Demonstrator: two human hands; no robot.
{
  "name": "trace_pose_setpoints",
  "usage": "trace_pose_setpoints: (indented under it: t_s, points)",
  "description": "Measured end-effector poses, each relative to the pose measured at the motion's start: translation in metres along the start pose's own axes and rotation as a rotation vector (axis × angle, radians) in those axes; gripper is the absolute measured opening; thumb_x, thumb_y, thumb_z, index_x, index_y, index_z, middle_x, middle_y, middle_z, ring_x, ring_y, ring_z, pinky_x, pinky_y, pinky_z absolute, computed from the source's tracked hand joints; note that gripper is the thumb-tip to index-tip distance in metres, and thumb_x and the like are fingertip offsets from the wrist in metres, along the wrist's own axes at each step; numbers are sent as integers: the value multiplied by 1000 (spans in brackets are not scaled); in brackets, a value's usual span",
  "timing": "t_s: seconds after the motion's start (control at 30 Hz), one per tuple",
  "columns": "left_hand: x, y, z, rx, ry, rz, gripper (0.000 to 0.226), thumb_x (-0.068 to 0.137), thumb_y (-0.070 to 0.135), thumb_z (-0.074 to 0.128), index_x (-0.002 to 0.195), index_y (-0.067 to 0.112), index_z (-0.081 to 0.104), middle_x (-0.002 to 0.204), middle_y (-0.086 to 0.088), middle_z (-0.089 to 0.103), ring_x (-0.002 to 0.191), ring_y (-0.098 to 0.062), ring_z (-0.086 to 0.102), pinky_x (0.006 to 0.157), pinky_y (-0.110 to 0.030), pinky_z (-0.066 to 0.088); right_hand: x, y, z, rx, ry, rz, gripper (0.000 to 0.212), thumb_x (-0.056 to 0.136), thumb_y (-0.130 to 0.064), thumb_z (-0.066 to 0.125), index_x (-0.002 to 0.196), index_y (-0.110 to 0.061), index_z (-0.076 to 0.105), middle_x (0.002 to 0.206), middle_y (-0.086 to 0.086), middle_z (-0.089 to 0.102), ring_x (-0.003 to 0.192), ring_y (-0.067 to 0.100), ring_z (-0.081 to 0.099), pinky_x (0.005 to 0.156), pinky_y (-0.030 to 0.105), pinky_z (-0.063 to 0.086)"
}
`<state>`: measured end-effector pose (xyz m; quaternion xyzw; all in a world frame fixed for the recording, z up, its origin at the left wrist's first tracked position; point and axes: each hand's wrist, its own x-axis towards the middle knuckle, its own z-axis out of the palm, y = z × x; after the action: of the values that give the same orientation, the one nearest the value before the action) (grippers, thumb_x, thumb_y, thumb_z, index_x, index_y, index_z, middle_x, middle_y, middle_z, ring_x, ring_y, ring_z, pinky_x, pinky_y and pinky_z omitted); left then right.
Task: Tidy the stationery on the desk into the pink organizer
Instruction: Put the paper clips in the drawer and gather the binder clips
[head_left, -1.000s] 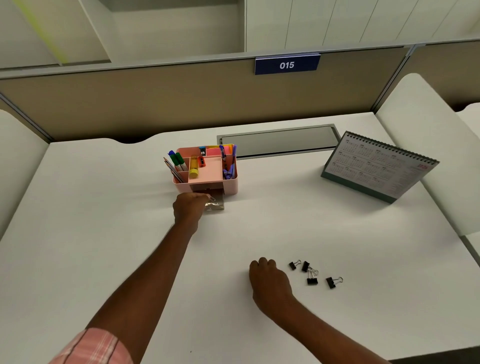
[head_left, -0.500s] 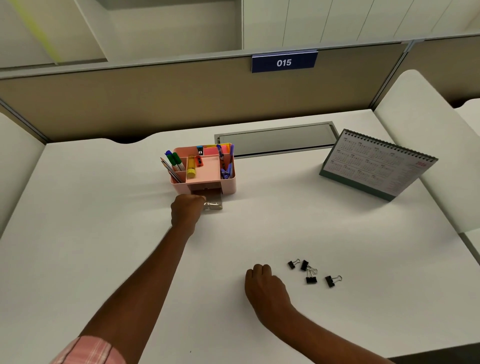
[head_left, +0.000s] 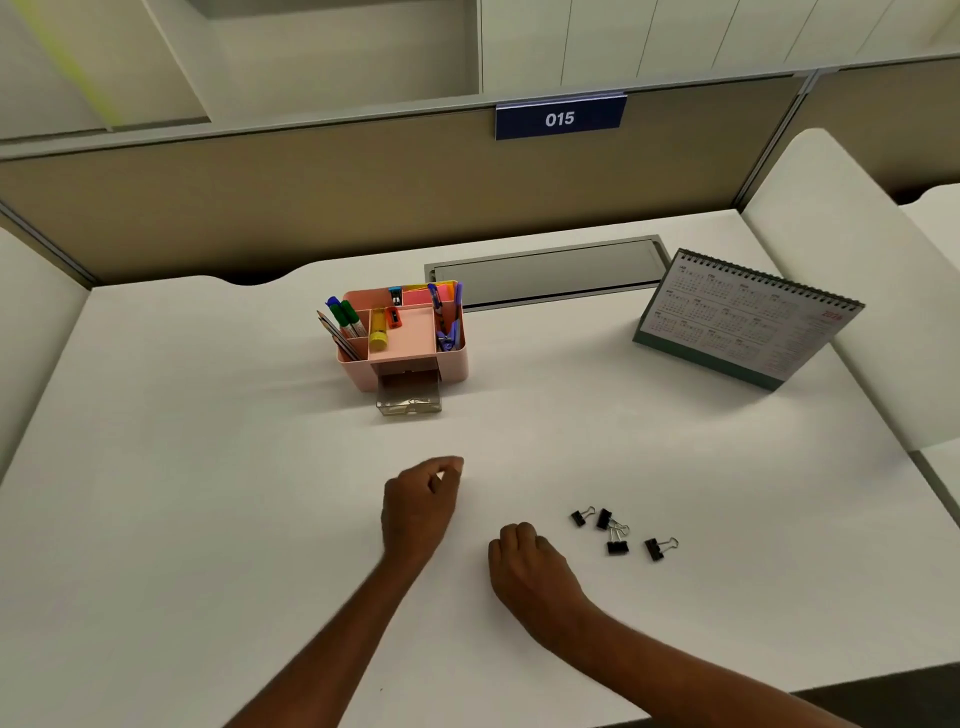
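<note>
The pink organizer (head_left: 457, 364) stands mid-desk with markers, pencils, a yellow glue stick, sticky notes and purple pens in it. Its clear front drawer (head_left: 409, 402) is pulled out, with something metallic inside. Several black binder clips (head_left: 617, 545) lie loose on the desk at the front right. My left hand (head_left: 418, 506) hovers between the drawer and the front edge, fingers loosely curled, holding nothing I can see. My right hand (head_left: 530, 566) rests on the desk just left of the clips, fingers curled under, apart from them.
A desk calendar (head_left: 743, 322) stands at the right. A grey cable lid (head_left: 550, 273) is set into the desk behind the organizer. A beige partition with a blue 015 sign (head_left: 560, 118) closes the back. White side panels flank the desk.
My left hand has let go of the drawer front and pulled back toward me to mid-desk. The drawer stays out. My right hand has barely moved.
</note>
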<state>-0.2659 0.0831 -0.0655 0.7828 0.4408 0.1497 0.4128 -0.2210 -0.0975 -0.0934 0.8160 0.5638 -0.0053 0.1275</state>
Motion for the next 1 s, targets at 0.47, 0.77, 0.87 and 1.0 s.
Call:
trace_pose_setpoints:
  t_s: [0.47, 0.77, 0.87, 1.0]
  points:
    - [-51, -28, 8, 179, -483, 97, 18, 93, 34, 65, 102, 45, 77, 89, 34, 73, 86, 7, 70, 80, -29, 59, 8, 13, -5, 139, -88, 45, 32, 50, -2, 71, 74, -16, 56, 67, 2, 50, 59, 17, 49, 43, 26, 28]
    - [-57, -22, 13, -99, -375, -53, 7, 91, 23, 77, 90, 28, 80, 75, 8, 78, 68, -11, 73, 73, -37, 62, 23, 23, -17, 762, -4, 250, 5, 94, -15, 56, 98, -12, 57, 97, 6, 60, 89, 25, 57, 67, 37, 46]
    - [-58, -11, 6, -306, -266, -221, 5, 89, 18, 79, 88, 16, 75, 70, -7, 77, 66, -28, 75, 69, -44, 62, 28, 28, -26, 958, 30, 266, 17, 98, -31, 51, 100, -16, 59, 100, 0, 63, 91, 19, 57, 78, 37, 49]
    - [-53, -2, -2, -514, -291, -275, 11, 90, 19, 81, 98, 13, 79, 85, -12, 80, 81, -32, 78, 78, -46, 65, 35, 35, -37, 1125, 35, 293, 30, 91, -43, 44, 99, -21, 62, 92, -6, 67, 84, 12, 61, 76, 40, 53]
